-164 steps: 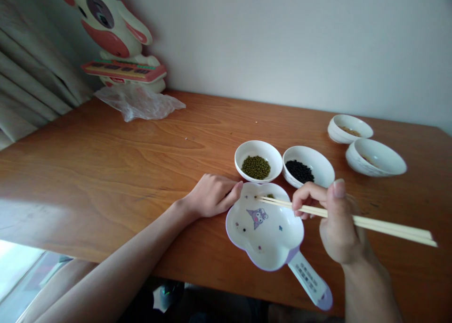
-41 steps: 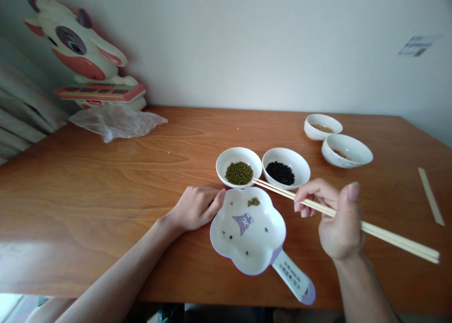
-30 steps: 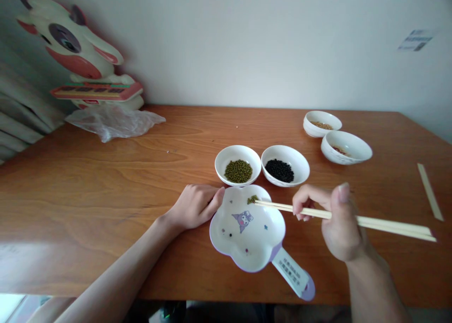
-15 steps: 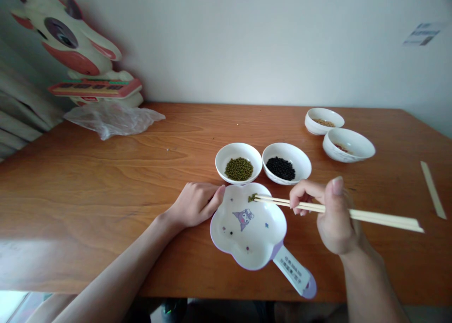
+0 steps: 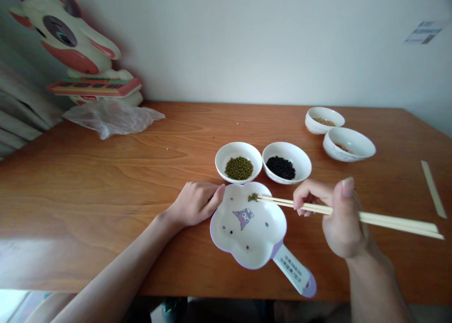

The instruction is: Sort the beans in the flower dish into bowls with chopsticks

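My right hand [image 5: 337, 217] holds a pair of wooden chopsticks [image 5: 381, 218]. Their tips rest at a small clump of green beans [image 5: 252, 197] on the far edge of a white flower-shaped dish [image 5: 247, 238] with a purple cartoon print and a handle. My left hand [image 5: 197, 203] lies on the table with its fingers against the dish's left rim. Just behind the dish stand a white bowl of green beans [image 5: 239, 160] and a white bowl of black beans [image 5: 286, 161].
Two more white bowls [image 5: 324, 119] [image 5: 349, 144] sit at the far right. A paper chopstick sleeve [image 5: 433, 189] lies near the right edge. A cartoon cow toy [image 5: 79, 54] and a crumpled plastic bag [image 5: 113, 117] stand at the back left by a curtain.
The chopstick tips came down from the green-bean bowl's rim to the clump of beans in the flower dish. My left hand has stayed at the dish's rim.
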Tool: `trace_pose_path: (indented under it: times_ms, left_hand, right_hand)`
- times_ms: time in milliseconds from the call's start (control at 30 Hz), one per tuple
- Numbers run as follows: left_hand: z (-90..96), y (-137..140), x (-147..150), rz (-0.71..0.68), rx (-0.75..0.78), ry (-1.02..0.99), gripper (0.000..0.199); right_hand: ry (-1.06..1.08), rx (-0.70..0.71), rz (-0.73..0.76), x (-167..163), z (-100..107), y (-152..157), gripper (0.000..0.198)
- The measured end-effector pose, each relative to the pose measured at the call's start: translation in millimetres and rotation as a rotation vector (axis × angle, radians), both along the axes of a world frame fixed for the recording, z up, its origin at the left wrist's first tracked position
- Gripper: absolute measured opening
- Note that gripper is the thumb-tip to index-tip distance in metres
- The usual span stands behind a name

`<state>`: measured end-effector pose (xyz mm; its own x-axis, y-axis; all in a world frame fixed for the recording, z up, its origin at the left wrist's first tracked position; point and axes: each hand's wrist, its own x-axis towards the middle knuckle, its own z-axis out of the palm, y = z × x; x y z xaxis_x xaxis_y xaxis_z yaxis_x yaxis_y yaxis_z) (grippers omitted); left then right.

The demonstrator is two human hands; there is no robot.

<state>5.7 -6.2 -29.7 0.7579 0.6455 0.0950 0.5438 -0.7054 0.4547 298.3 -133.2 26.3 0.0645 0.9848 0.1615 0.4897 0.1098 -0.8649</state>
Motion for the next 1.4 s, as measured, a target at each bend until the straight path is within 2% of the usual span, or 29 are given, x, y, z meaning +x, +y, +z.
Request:
trace_pose_path:
  times_ms: [433, 900, 1100, 1267, 1400]
  left_hand:
    - [1.1, -0.8, -0.4, -0.001, 0.004, -0.008, 0.051]
    - [0.9, 0.5, -0.5, -0.002, 0.009, -0.017, 0.052]
    - [1.1, 0.5, -0.7, 0.006, -0.003, -0.009, 0.051]
    - [0.4, -0.2, -0.3, 0.008, -0.021, -0.004, 0.051]
    - [0.8, -0.1, -0.3, 0.008, -0.032, 0.001, 0.050]
  right_hand:
    - [-0.069, 0.003, 0.023, -3.2, 4.3, -0.4, 0.079]
    - [-0.025, -0.014, 0.039, -6.5, 3.5, 1.9, 0.080]
    - [-0.055, 0.017, 0.007, -7.2, 5.0, 1.0, 0.080]
    - [-0.041, 0.046, -0.021, -6.8, 8.4, -1.0, 0.084]
    - [0.008, 0.010, -0.013, -3.1, 7.0, -2.3, 0.087]
